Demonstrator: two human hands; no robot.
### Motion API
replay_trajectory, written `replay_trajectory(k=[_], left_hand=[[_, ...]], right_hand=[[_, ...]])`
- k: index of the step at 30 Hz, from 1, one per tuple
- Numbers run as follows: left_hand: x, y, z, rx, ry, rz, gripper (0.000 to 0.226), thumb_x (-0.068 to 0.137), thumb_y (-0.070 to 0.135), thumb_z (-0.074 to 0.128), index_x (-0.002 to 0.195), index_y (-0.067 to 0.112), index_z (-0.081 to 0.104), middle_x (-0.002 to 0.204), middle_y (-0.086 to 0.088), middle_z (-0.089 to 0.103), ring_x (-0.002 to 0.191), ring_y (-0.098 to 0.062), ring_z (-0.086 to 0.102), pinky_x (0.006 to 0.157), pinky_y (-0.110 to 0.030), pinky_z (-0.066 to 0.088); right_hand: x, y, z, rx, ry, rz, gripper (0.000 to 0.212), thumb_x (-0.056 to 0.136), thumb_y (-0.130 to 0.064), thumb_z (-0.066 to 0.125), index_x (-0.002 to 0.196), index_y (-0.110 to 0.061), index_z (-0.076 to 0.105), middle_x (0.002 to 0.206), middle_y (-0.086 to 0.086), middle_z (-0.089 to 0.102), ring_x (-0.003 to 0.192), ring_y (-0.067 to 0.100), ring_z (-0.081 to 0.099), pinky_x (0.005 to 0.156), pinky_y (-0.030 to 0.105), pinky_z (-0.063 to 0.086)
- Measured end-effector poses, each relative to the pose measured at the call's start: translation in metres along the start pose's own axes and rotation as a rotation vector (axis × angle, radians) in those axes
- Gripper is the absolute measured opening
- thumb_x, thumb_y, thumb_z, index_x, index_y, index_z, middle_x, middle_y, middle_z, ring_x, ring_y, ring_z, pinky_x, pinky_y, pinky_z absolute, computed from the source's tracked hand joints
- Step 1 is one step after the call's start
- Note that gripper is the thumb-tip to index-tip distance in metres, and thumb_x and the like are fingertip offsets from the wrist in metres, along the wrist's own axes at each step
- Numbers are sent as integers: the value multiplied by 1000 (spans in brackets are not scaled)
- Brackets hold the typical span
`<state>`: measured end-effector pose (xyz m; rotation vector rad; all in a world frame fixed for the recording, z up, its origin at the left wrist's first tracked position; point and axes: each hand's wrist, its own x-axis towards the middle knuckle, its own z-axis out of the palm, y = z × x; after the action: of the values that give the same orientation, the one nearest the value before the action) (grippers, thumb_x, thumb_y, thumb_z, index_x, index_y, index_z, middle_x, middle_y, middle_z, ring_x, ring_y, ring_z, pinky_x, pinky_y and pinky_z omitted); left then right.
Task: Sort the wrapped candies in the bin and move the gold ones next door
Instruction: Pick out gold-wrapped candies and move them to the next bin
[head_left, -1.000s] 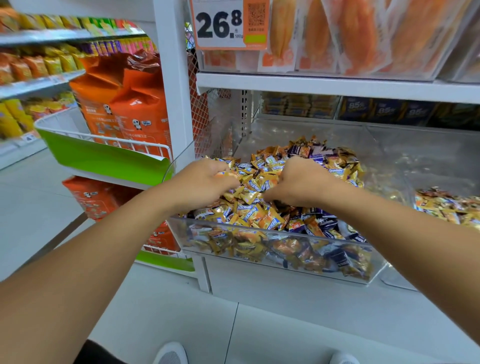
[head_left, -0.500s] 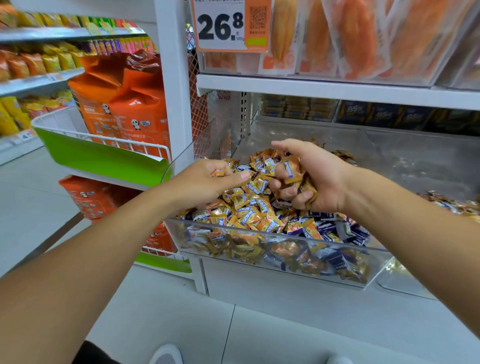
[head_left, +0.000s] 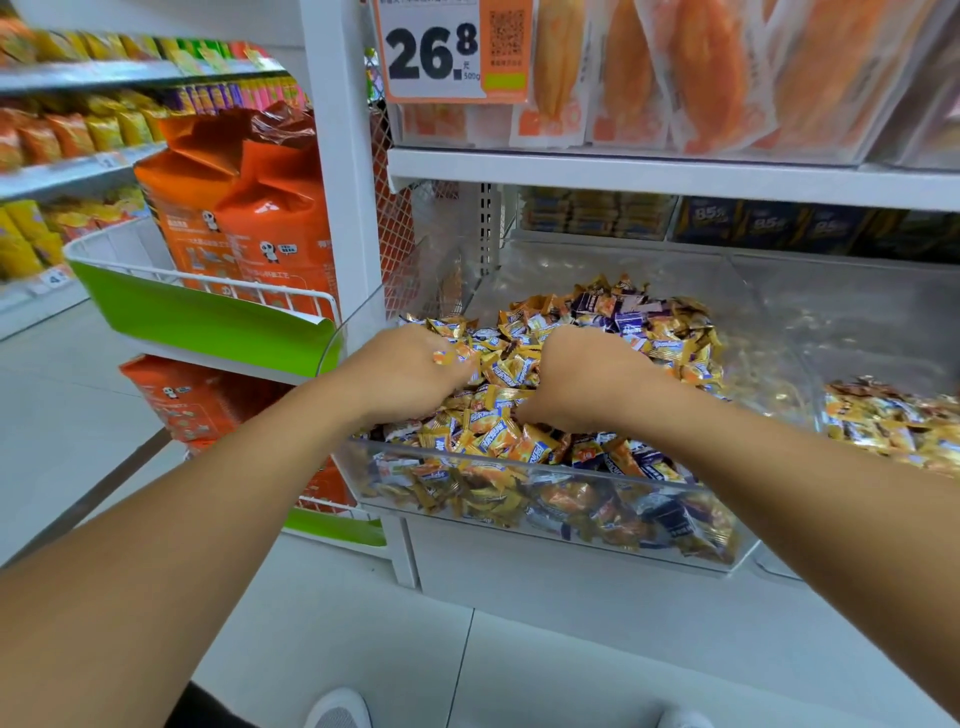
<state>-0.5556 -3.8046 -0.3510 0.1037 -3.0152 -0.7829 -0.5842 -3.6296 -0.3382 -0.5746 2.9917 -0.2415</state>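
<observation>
Store shelving in white metal forms the backdrop, with a tiled floor below. Left hand (head_left: 410, 371) rests knuckles-up on the candies (head_left: 524, 374), fingers curled down into the heap around wrappers. Right hand (head_left: 582, 379) is buried likewise just beside it, curled among wrappers. Both work inside the clear bin (head_left: 545, 540), which holds mixed gold and purple pieces. Neighbouring bin (head_left: 883, 332) at right holds gold candies (head_left: 893, 421). Orange bags (head_left: 244, 218) stand far left; a price tag (head_left: 441, 47) hangs above.

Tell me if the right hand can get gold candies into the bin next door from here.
Probably yes: the right hand is in the candy pile, and the next bin lies just to its right, open-topped, with only a low clear wall between.
</observation>
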Motion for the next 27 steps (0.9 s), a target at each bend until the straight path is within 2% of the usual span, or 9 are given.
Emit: replay_trajectory(k=[3, 6, 8, 10, 12, 15, 19, 23, 27], left_hand=[[-3, 1, -10, -490, 11, -168, 30, 92, 30, 51, 73, 9, 62, 53, 2, 49, 41, -13, 39, 43, -21, 28], [-7, 3, -19, -1028, -154, -293, 24, 92, 24, 45, 81, 13, 63, 67, -2, 57, 50, -14, 48, 38, -19, 32], [-9, 4, -21, -1240, -220, -320, 23, 91, 23, 46, 85, 12, 65, 72, -4, 61, 56, -16, 55, 38, -17, 36], [-9, 6, -19, -1361, -237, -333, 24, 89, 22, 47, 85, 13, 68, 77, -4, 64, 60, -17, 61, 39, -18, 41], [-9, 7, -18, -1442, -239, -327, 27, 89, 23, 47, 82, 13, 70, 80, -5, 65, 62, -17, 62, 40, -18, 42], [-8, 6, -17, -1452, -217, -293, 28, 89, 27, 47, 81, 14, 70, 81, -5, 64, 64, -16, 62, 41, -17, 41], [-5, -2, -16, -1397, -184, -298, 25, 94, 36, 55, 81, 17, 64, 74, 0, 59, 57, -10, 54, 36, -14, 35], [-3, -9, -9, -1218, -79, -269, 22, 98, 38, 59, 90, 18, 59, 68, 4, 50, 47, -6, 36, 31, -13, 21], [-12, 2, -8, -863, 61, -120, 25, 91, 41, 68, 91, 16, 68, 65, -1, 55, 42, -9, 32, 35, -14, 20]], right_hand=[[2, 8, -12, 526, -224, 91, 28, 88, -30, 58, 68, -11, 58, 48, -1, 44, 40, 14, 34, 40, 17, 25], [7, 25, -20, 1317, -527, 178, 15, 82, -23, 41, 79, -12, 51, 60, 4, 45, 43, 12, 28, 38, 13, 12], [10, 31, -18, 1549, -581, 169, 18, 85, -30, 43, 75, -15, 48, 68, 5, 48, 49, 12, 30, 36, 14, 12], [15, 29, -12, 1568, -520, 153, 34, 94, -39, 51, 68, -17, 47, 69, 3, 51, 51, 10, 32, 33, 15, 16], [19, 23, -9, 1380, -321, 101, 40, 99, -38, 54, 66, -17, 49, 66, 2, 53, 49, 11, 37, 33, 17, 23], [24, 16, -3, 644, 43, -98, 31, 98, -34, 61, 78, -12, 67, 67, -1, 62, 57, 14, 54, 53, 26, 45], [31, 5, 15, 8, 110, -239, 40, 86, -48, 73, 94, -9, 75, 84, 10, 73, 74, 26, 68, 71, 40, 59], [30, 1, 5, 141, 236, -239, 26, 87, -37, 75, 78, -12, 76, 75, 7, 73, 65, 22, 66, 59, 28, 56], [5, 18, -37, 796, -39, -140, 33, 88, -31, 74, 71, -3, 69, 54, 7, 56, 47, 16, 43, 42, 21, 29]])
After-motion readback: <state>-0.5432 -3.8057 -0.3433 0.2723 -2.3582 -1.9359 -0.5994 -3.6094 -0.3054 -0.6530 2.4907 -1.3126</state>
